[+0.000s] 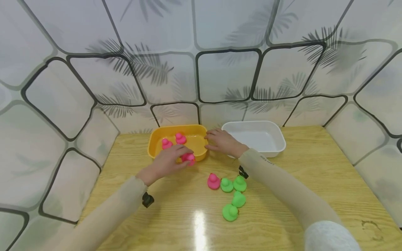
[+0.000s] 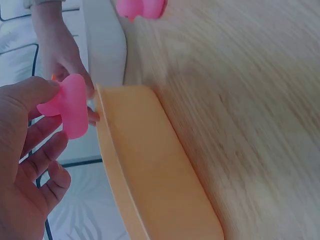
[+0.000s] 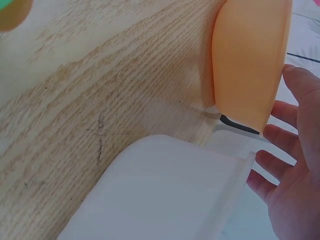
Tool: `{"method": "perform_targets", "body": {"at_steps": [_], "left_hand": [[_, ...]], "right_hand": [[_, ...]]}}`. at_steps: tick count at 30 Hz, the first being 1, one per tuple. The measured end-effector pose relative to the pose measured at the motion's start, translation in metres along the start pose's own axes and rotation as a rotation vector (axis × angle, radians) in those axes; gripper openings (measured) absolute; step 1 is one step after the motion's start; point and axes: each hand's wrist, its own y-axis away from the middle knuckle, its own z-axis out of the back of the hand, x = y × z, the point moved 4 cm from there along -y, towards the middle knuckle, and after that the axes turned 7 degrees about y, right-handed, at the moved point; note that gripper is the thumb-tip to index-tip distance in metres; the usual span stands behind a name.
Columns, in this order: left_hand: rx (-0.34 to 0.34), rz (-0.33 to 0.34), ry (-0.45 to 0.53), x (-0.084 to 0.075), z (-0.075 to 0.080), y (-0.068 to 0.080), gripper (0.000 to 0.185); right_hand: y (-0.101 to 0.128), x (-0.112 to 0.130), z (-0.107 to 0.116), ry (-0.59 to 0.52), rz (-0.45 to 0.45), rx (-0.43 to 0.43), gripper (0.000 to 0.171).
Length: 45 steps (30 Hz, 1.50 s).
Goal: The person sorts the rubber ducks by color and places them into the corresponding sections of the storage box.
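A pink rubber duck (image 1: 189,159) is pinched between the thumb and fingers of my left hand (image 1: 168,162), above the near rim of the yellow basin (image 1: 198,143). From the left wrist view, the held duck (image 2: 75,107) is over the basin's side wall (image 2: 150,165). Inside the basin sit two more pink ducks, one at the back (image 1: 180,138) and one at the left (image 1: 166,143), the latter partly behind my hand. My right hand (image 1: 224,142) has its relaxed fingertips at the basin's right rim (image 3: 277,95), beside the white basin (image 3: 165,190).
One pink duck (image 1: 214,181) stands on the wooden table (image 1: 176,216) beside several green ducks (image 1: 238,199). The white basin (image 1: 277,143) stands back right, near the patterned wall (image 1: 229,76). My right forearm (image 1: 279,184) extends over the table.
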Motion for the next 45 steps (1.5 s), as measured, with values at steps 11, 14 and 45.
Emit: {"method": "perform_targets", "body": {"at_steps": [11, 14, 45], "left_hand": [[-0.024, 0.122, 0.013, 0.036, 0.016, -0.002, 0.038], [-0.027, 0.181, 0.003, 0.047, 0.021, -0.002, 0.037], [-0.058, 0.342, -0.043, 0.091, 0.046, 0.023, 0.033]], "right_hand": [[-0.002, -0.003, -0.004, -0.009, -0.018, 0.028, 0.047], [-0.003, -0.004, -0.005, -0.01, -0.022, 0.029, 0.048], [-0.002, -0.004, -0.005, 0.014, -0.012, 0.023, 0.047]]}}
